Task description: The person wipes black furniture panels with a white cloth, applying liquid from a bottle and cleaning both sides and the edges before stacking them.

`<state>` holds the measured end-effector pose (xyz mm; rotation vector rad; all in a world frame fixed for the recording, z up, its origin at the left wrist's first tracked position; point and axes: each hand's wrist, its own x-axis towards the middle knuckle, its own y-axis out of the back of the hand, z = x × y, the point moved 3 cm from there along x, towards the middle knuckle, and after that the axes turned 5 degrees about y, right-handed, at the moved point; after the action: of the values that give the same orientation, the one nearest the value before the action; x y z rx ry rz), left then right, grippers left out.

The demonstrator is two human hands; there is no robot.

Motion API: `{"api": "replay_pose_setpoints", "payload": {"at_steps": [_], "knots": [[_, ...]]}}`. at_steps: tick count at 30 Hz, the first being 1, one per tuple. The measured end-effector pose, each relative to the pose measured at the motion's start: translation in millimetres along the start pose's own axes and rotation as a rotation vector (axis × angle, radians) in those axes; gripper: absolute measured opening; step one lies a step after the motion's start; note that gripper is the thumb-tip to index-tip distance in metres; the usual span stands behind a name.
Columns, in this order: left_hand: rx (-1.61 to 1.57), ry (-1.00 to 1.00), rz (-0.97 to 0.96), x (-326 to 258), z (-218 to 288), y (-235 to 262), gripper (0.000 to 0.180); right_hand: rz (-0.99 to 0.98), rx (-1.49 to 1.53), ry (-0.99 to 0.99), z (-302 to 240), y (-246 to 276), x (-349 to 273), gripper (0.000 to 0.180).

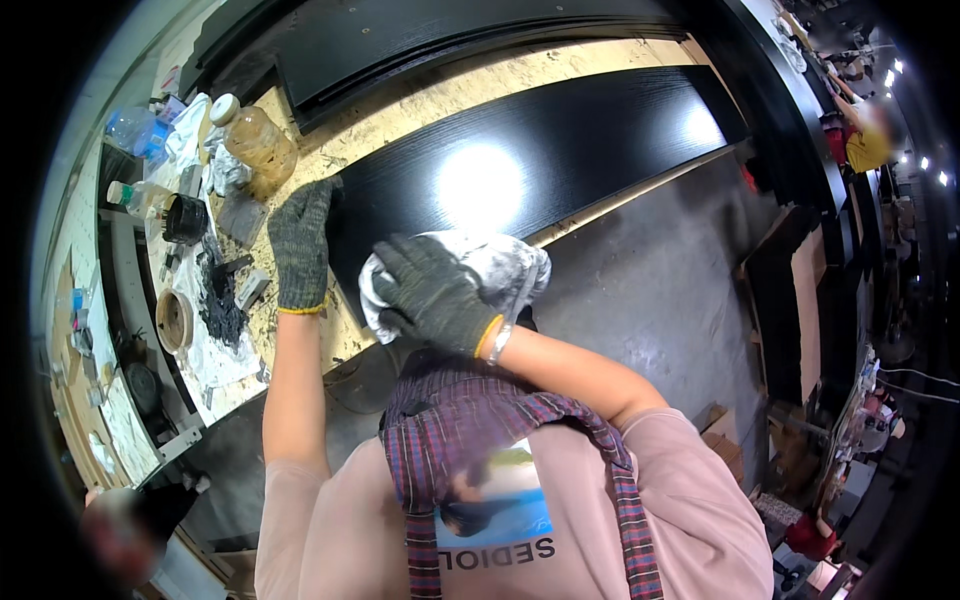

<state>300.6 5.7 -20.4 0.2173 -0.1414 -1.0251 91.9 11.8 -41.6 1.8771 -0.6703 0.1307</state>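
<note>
A long black board (590,130) with wood grain lies on the pale worktable, a lamp's glare on its glossy face. My left hand (300,245), in a dark grey knitted glove with a yellow cuff, grips the board's left end, its fingers at the far corner. Near the board's front left corner, my right hand (435,300), gloved the same way, holds a white rag (515,268) with dark smears against the surface. Part of the rag is hidden beneath that palm.
Left of the board stand a jar of brownish liquid (258,150), a clear plastic bottle (138,132), a black cup (186,218) and a roll of tape (174,320). More black panels (420,40) lie behind. Co-workers (870,135) are far right and lower left.
</note>
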Motion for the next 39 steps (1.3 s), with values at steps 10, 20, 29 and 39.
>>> {"api": "replay_pose_setpoints", "payload": {"at_steps": [10, 20, 29, 39], "knots": [[0.007, -0.012, -0.035, -27, 10, -7, 0.021, 0.810, 0.030, -0.632, 189, 151, -121, 0.015], [0.472, -0.330, -0.221, 25, 45, -181, 0.032, 0.178, -0.328, -0.502, 121, 100, -57, 0.020], [0.951, -0.531, -0.170, 19, 43, -242, 0.041, 0.391, -0.653, -0.767, 304, 223, -160, 0.022], [1.036, -0.460, -0.150, 20, 45, -250, 0.038, 0.413, -0.720, -1.080, 521, 381, -288, 0.024]]}}
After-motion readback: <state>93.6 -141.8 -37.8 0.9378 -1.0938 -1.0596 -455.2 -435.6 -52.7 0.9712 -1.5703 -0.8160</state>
